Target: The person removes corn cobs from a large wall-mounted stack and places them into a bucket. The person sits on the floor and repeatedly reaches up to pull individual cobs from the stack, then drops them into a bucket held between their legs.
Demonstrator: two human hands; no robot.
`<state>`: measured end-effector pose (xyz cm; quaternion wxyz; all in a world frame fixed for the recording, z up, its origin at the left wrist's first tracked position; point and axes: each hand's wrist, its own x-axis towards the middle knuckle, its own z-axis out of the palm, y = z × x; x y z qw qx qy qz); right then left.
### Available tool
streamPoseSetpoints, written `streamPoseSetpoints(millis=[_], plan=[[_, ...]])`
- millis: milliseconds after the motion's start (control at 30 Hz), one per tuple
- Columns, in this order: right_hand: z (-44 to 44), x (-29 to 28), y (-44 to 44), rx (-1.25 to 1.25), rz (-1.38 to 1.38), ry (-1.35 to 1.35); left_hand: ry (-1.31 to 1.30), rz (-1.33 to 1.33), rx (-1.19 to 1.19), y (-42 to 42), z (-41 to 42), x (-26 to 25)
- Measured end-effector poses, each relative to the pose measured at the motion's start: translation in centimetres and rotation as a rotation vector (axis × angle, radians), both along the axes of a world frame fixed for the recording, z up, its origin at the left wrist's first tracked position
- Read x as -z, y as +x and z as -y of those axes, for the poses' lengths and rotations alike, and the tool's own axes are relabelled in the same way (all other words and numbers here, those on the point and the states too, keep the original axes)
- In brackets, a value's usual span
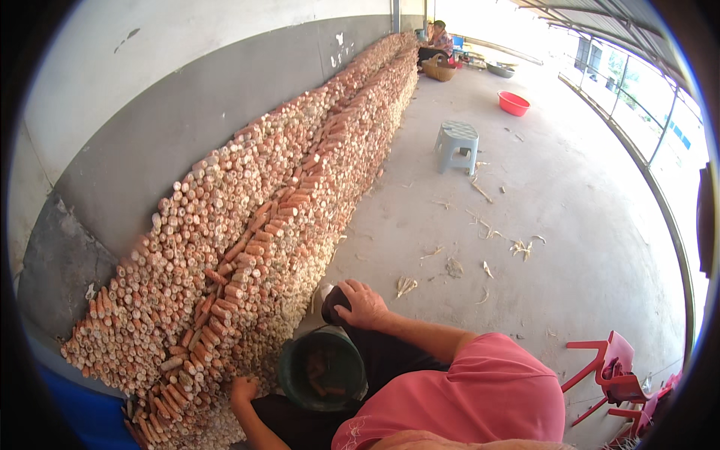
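Note:
My right hand (364, 306) rests on my right knee, its fingers spread and nothing in it. Low in the view, my left hand (244, 389) is at the near face of the long stack of corn cobs (270, 247), above my left knee; its fingers are too small and turned away to read. Between my legs stands a dark green bucket (287, 368) with several cobs (318, 371) at its bottom. The cobs are piled in two rows along the wall, mostly with their ends facing out, and some lie sideways on top.
A grey plastic stool (459, 135), a red basin (513, 103) and scattered husks (406, 286) are on the concrete floor. A person (440, 42) sits at the far end beside a wicker basket (439, 70). A red chair (616, 360) is at the lower right.

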<state>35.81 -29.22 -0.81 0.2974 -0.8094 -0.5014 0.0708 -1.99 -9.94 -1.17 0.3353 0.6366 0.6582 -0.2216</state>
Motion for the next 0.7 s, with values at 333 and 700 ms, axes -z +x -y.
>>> streamPoseSetpoints(millis=[333, 700], plan=[[1.0, 1.3, 0.9, 0.062, -0.019, 0.016, 0.198, 0.187, -0.099, 0.0, 0.7, -0.1], [1.3, 1.6, 1.6, 0.066, -0.034, 0.046, 0.253, 0.251, -0.172, -2.1, -0.5, 2.6]])
